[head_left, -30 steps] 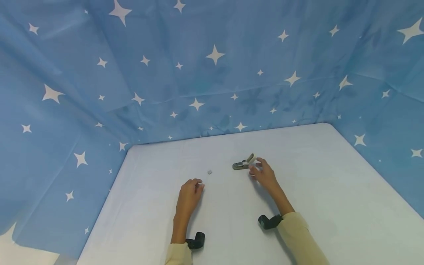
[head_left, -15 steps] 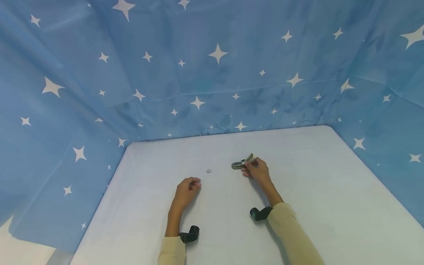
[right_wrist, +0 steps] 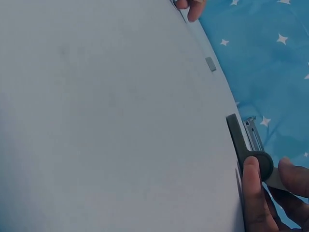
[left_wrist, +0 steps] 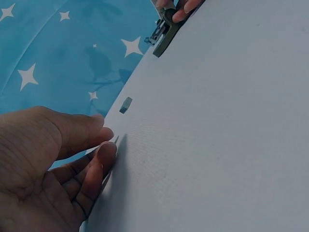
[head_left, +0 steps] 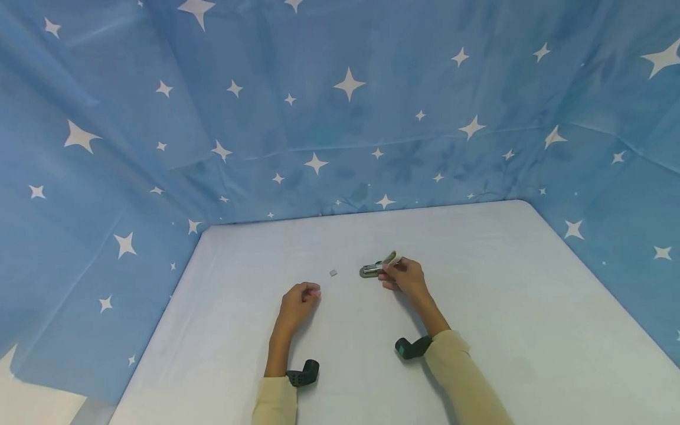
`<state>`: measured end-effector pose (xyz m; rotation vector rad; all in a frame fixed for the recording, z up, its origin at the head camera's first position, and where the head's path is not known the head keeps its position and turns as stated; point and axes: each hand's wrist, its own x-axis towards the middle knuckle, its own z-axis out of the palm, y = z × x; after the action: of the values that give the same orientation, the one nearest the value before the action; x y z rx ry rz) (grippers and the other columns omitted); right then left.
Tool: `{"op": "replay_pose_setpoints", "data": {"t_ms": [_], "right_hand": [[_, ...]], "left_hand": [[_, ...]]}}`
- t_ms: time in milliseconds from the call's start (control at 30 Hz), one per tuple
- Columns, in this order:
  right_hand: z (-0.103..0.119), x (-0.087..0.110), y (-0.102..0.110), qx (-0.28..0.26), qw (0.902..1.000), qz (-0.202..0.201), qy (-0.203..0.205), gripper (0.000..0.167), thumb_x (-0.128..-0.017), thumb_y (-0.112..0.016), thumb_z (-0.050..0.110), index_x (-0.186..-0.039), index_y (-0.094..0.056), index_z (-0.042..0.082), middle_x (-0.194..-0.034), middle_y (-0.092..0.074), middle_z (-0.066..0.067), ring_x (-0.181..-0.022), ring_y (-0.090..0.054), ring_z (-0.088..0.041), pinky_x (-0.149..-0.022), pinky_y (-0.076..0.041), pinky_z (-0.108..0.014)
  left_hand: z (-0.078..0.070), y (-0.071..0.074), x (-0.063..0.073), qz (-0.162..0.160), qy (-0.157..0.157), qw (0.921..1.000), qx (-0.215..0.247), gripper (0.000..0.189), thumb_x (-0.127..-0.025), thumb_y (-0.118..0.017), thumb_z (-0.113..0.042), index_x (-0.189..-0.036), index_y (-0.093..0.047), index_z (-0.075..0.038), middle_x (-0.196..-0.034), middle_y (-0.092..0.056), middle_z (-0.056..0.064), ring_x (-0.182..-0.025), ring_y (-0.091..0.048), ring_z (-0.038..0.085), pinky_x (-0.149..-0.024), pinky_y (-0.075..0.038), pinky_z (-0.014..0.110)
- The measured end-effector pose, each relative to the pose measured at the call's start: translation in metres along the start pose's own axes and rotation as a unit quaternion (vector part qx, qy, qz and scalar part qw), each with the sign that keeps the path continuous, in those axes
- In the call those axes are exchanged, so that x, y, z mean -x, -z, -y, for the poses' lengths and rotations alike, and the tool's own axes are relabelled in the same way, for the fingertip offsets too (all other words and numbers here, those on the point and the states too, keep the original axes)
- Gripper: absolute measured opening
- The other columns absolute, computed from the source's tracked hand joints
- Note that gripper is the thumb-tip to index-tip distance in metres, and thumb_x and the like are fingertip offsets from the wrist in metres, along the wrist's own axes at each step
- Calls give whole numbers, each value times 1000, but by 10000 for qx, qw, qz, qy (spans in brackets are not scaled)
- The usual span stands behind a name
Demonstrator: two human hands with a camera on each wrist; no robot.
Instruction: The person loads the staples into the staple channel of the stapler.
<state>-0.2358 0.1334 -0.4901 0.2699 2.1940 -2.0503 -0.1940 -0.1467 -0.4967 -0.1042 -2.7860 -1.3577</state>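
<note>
A small stapler [head_left: 370,270] with a dark grey-green base, a pale top arm swung up and its metal staple channel exposed lies on the white table. My right hand [head_left: 405,275] grips it at the hinge end, with fingers low on the base and the thumb on the other side, as the right wrist view shows. To its left lies a small grey strip of staples [head_left: 333,273], apart from both hands. My left hand [head_left: 299,305] hovers nearer to me, fingers loosely bent and thumb close to them; I see nothing held in it.
A white cloth-covered table [head_left: 340,354] spreads under both arms. Blue star-patterned curtain [head_left: 319,130] hangs behind and along the sides. Each wrist wears a black camera mount, such as the right one [head_left: 411,348].
My right hand has closed on the stapler from beside its raised arm and slid it left, nearer the staples. My left hand has barely moved; its fingers are a little closer together.
</note>
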Motion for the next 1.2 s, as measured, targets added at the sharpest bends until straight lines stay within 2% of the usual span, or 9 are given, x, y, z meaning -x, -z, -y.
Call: {"op": "replay_pose_setpoints", "data": {"t_ms": [200,433,700,800,933,1033,1200], "right_hand": [[-2,4,-7,85,9998,64,195,38,-94,-66,16,-125,-57,-4,-111,-67,-21,-78,-71,-8,-71,-57,-22],[-4,3,-14,437,9987,-24,279,35,-92,-68,17,-121,-61,-1,-112,-67,-20,-79,-71,-8,-72,-57,-21],[-4,2,-16,858,9952,-63,461,30,-91,-69,17,-115,-64,0,-106,-70,-19,-79,-71,-9,-71,-56,-21],[-5,2,-14,967,9942,-14,476,30,-92,-68,17,-116,-63,0,-106,-68,-19,-80,-70,-10,-72,-56,-21],[-6,1,-12,999,9939,83,467,33,-92,-69,17,-118,-62,-1,-109,-67,-20,-81,-70,-10,-74,-57,-21],[-7,0,-11,970,9942,143,446,34,-91,-69,17,-119,-62,-1,-112,-66,-21,-82,-70,-11,-75,-57,-22],[-8,-1,-10,840,9952,179,464,34,-91,-69,16,-120,-61,-1,-114,-66,-23,-85,-70,-12,-76,-57,-22]], "left_hand": [[-2,0,1,-11,53,10000,60,19,-95,-62,-16,-110,-68,-5,-95,-65,6,-80,-54,13,-71,-45,25],[0,-1,0,-46,107,9999,66,18,-96,-61,-16,-109,-69,-5,-96,-65,6,-79,-53,12,-70,-44,24],[-1,-4,-2,-213,127,9997,-47,18,-96,-61,-16,-107,-69,-6,-100,-67,8,-86,-59,17,-78,-48,31],[-4,-7,-4,-348,138,9990,-258,16,-95,-62,-16,-104,-70,-6,-96,-68,8,-85,-61,18,-77,-49,33],[-8,-11,-7,-512,149,9958,-746,14,-91,-67,-18,-101,-70,-8,-84,-64,5,-73,-57,16,-65,-45,31],[-11,-14,-10,-528,235,9922,-1101,16,-88,-71,-22,-100,-70,-11,-76,-59,1,-64,-51,14,-57,-40,29],[-18,-15,-15,-496,365,9861,-1542,19,-86,-73,-29,-97,-68,-15,-69,-57,0,-58,-49,14,-52,-36,28]]}}
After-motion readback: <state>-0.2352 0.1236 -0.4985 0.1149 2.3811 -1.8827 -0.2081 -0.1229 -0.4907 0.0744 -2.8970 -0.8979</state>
